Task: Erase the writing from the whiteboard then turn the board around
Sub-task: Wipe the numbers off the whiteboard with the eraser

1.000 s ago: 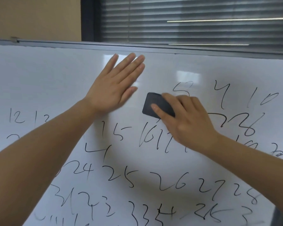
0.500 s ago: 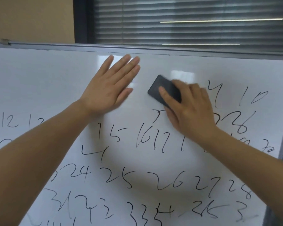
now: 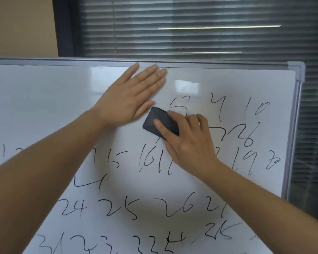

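Eraser (image 3: 159,121) lower than before, right hand (image 3: 189,142) gripping.

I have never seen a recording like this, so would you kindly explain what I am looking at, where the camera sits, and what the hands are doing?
There is no machine here: a person wears one wide-angle camera on the head, so you see their own two arms reaching forward. In front stands a whiteboard covered in handwritten numbers, with closed window blinds behind it. The left hand lies flat with straight fingers on the board, apparently steadying it. The right hand grips a dark eraser and presses it against the board near the top rows. The upper left area looks wiped, while many numbers remain lower down and to the right.
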Motion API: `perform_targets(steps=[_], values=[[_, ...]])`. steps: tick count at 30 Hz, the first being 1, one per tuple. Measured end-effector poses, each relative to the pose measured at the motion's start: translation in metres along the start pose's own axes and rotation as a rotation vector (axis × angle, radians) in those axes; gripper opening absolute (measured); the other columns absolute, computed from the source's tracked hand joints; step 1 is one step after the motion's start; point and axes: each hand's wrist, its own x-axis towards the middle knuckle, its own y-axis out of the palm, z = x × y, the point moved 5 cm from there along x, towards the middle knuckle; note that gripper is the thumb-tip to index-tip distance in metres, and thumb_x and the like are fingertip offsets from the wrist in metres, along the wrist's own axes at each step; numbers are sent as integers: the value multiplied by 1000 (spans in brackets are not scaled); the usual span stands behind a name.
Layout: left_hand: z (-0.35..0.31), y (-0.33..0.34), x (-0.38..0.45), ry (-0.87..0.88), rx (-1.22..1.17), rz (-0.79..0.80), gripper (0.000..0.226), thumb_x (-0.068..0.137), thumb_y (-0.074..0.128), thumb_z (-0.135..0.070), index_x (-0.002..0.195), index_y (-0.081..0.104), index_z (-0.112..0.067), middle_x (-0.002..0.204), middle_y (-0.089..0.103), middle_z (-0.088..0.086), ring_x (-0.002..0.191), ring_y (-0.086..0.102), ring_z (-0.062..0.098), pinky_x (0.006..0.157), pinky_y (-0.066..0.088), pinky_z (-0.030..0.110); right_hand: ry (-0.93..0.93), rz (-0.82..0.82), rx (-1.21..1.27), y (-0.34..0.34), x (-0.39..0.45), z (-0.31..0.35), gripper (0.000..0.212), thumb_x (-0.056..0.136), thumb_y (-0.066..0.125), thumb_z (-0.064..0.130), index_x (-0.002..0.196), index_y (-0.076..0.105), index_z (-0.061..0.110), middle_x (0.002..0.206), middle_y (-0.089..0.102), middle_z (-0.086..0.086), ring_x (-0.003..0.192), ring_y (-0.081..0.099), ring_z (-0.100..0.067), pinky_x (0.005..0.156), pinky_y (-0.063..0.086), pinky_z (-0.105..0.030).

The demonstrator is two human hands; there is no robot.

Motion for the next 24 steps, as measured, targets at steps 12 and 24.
perform_targets(steps=[12, 24], values=[[0, 10, -2, -8, -31, -6, 50, 107, 30, -27, 151, 34, -3, 158, 30, 12, 147, 27, 28, 119, 19, 52, 333, -45, -17, -13, -5, -66, 40, 88, 62, 23, 126, 63, 12, 113, 58, -24, 82, 48, -33, 74, 36, -40], [0, 8, -2, -4, -27, -22, 50, 107, 32, -26, 151, 35, -3, 158, 32, 13, 146, 28, 28, 119, 20, 53, 273, 3, -6, -6, 2, -33, 42, 86, 62, 23, 127, 63, 15, 112, 59, -21, 81, 47, -32, 73, 35, -42]])
